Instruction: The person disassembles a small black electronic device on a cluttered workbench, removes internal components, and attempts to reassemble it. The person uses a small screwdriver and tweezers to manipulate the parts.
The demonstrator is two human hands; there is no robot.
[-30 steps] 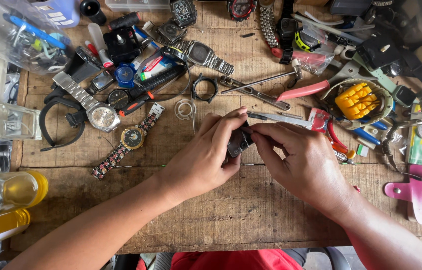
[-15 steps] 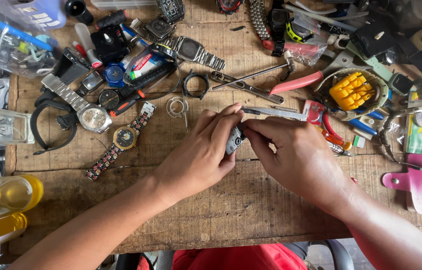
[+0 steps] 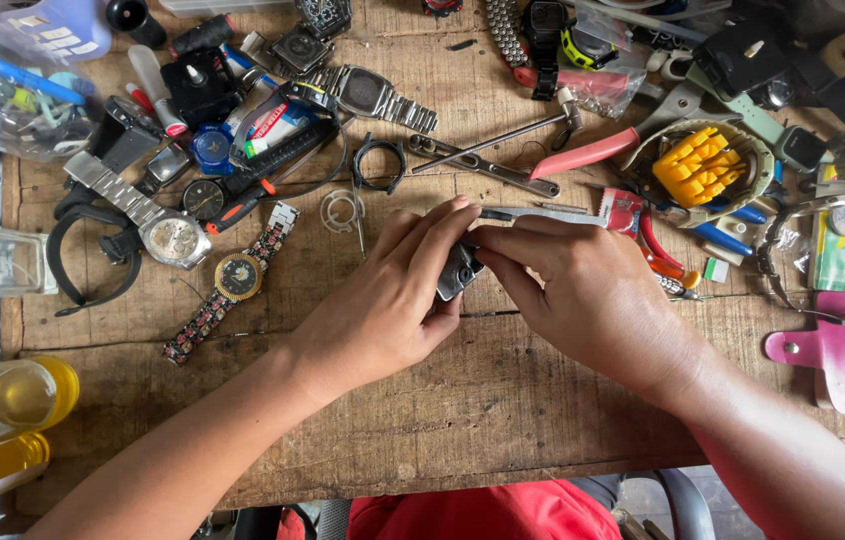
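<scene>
Held item: one small metal watch case (image 3: pixel 459 270), grey with a dark face, pinched between both hands above the middle of the wooden workbench (image 3: pixel 503 400); it lies tilted, long axis running from upper right down to lower left, its lower edge against the left palm.

Left hand (image 3: pixel 393 300): fingers curled closed round the case from the left, thumb and forefinger reaching over its top; holding.

Right hand (image 3: pixel 593 300): fingertips drawn narrow onto the case's upper right edge, thumb under; whether a tool sits between them cannot be told. Both hands touch the case; the left carries more of it.

Just beyond the knuckles, touching neither hand clearly: one pair of red-handled pliers (image 3: pixel 633 215), jaws pointing left.

Left of the hands, well apart: one wristwatch with a patterned floral strap (image 3: pixel 236 280), lying diagonally; one steel-bracelet wristwatch (image 3: pixel 148 215), pale dial up; one loose black strap (image 3: pixel 93 280) curled in a loop.

Upper middle: one square-faced watch on a steel bracelet (image 3: pixel 373 95); one black bezel ring (image 3: pixel 380 163); one clear ring (image 3: pixel 343 210); one small hammer (image 3: pixel 503 135); one flat metal case wrench (image 3: pixel 483 168).

Right side: one yellow ridged case-holder block (image 3: pixel 700 165) in a round dish; one pink plastic holder (image 3: pixel 843 350) at the bench edge.

Far left: two glass bottles of yellow liquid (image 3: pixel 3 395), lying on their sides.
</scene>
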